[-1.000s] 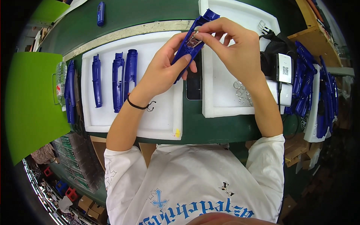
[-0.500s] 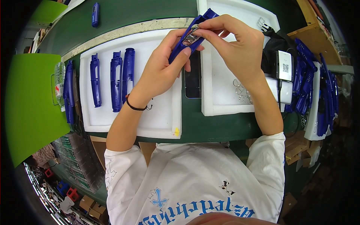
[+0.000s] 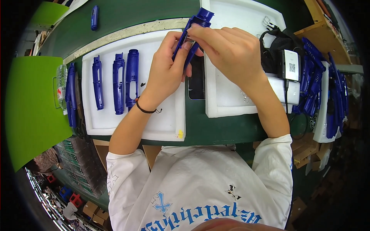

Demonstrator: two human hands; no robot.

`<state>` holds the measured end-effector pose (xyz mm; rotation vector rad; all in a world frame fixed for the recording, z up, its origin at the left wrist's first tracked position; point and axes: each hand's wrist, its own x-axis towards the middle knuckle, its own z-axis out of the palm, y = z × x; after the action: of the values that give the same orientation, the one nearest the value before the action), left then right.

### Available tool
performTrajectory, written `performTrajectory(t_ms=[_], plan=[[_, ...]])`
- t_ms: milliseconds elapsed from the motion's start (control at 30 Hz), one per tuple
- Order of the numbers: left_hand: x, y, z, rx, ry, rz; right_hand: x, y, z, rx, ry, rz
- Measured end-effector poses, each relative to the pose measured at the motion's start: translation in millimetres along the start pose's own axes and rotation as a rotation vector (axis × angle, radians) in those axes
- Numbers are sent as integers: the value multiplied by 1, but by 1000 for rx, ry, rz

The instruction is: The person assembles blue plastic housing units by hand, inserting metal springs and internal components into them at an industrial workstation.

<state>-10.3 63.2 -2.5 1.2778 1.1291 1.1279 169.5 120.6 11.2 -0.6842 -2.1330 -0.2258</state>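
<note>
A long blue plastic housing (image 3: 203, 16) with a slot along it is held up slantwise above the foam trays. My left hand (image 3: 165, 71) is closed around its lower part, thumb along the slot's edge. My right hand (image 3: 233, 56) is closed, its thumb and fingertips pressed into the slot. The right hand hides most of the slot, so I cannot make out what its fingertips pinch there. On the left white foam tray (image 3: 135, 129) lie three similar blue housings (image 3: 118, 84), each with a long opening.
Thin clear rings (image 3: 246, 97) lie in the right foam tray (image 3: 227, 111). A dark phone (image 3: 196, 82) sits between the trays. Beside the right arm are a black strap bag (image 3: 274, 48), a white boxy device (image 3: 291, 66) and piled blue housings (image 3: 310, 84). A plastic bottle (image 3: 61, 86) stands left.
My right hand has turned over and moved left, its fingers now covering the slot where a shiny clear piece showed before. The housing has shifted slightly left and stands steeper.
</note>
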Motion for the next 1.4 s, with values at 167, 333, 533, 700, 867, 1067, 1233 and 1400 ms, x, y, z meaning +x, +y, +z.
performTrajectory(t_ms=[167,333,533,700,867,1067,1233,1400], plan=[[1,0,3,-114,35,18,10,-10,2,496,12,358],[-7,5,18,-114,17,74,-6,-19,19,798,224,514],[-7,-2,25,-160,25,78,0,-37,17,1320,29,948],[-8,3,31,-159,57,18,-4,-36,16,1246,-18,930],[-8,-2,27,-72,-37,1,-8,-37,20,1200,5,918],[-6,-7,38,-25,78,77,-14,-38,31,1225,42,872],[-8,-10,38,-37,66,82,-7,-36,15,1221,-71,913],[-10,-11,40,-64,46,77,-10,-38,16,1202,-31,895]])
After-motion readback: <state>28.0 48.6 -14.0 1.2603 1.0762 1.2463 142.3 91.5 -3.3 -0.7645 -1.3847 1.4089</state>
